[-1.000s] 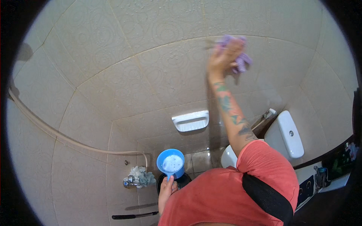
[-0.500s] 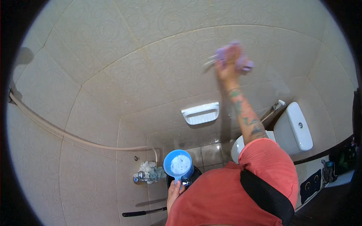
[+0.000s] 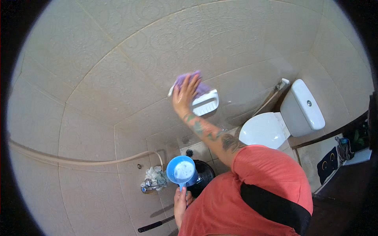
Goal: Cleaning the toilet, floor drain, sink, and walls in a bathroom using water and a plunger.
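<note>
My left hand [image 3: 180, 204] grips the handle of a blue water dipper [image 3: 191, 181], which holds white, foamy liquid. Against the tiled wall, my right hand [image 3: 184, 98] presses a purple cloth [image 3: 202, 89], its fingers spread over the bunched fabric. The cloth overlaps the upper left part of a white wall-mounted soap dish [image 3: 207, 107]. Something white and thin pokes out at the cloth's left edge; its kind is unclear. Below the dipper stands a black bucket [image 3: 204, 173], partly hidden by my body.
On the right is a white toilet [image 3: 263, 129] with a bidet sprayer [image 3: 282, 83] beside it. A pale hose [image 3: 98, 162] runs along the left wall to a faucet [image 3: 148, 186] with a mesh puff [image 3: 156, 177]. A black-handled stick [image 3: 151, 226] leans at lower left.
My right hand and the purple cloth have moved down and left across the wall to the soap dish. The view has shifted, bringing more of the toilet in. The left hand still holds the dipper.
</note>
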{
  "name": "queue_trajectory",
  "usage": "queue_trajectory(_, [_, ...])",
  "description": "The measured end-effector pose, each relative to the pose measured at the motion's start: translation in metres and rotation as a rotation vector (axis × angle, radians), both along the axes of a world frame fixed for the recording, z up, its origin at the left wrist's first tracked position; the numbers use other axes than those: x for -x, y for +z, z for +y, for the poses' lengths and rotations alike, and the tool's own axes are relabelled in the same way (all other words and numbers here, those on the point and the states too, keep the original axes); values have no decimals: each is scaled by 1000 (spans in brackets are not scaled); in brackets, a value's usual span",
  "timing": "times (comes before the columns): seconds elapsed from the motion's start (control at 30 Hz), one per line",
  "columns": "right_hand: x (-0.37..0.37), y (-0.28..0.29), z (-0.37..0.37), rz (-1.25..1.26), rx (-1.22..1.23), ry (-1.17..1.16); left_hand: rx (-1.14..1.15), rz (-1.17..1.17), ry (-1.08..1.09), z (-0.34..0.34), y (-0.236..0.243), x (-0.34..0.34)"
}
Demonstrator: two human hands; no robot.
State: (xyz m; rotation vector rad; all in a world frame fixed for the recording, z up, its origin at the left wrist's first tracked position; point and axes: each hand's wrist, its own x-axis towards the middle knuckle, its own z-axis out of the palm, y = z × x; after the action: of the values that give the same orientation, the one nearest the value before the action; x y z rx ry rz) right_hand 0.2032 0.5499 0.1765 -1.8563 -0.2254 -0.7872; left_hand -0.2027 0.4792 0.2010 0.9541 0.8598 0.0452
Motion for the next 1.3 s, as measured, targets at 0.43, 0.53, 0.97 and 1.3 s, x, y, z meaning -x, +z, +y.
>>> queue_trajectory(0.43, [-93,-69,-173,-214,694,-90,28,-18,36,-37,0,-19])
queue_trajectory(0.53, [-151,-36,-241,-144,92,-286,-29,46,8,-57,0,-27])
queue_trajectory(0.97, [-256,107,-415,-540,481,-133,-40,-51,-71,-198,-10,-159])
queue_trajectory(1.3, [-285,347,-415,-939,516,-33,85,-66,-184,-304,-15,-244])
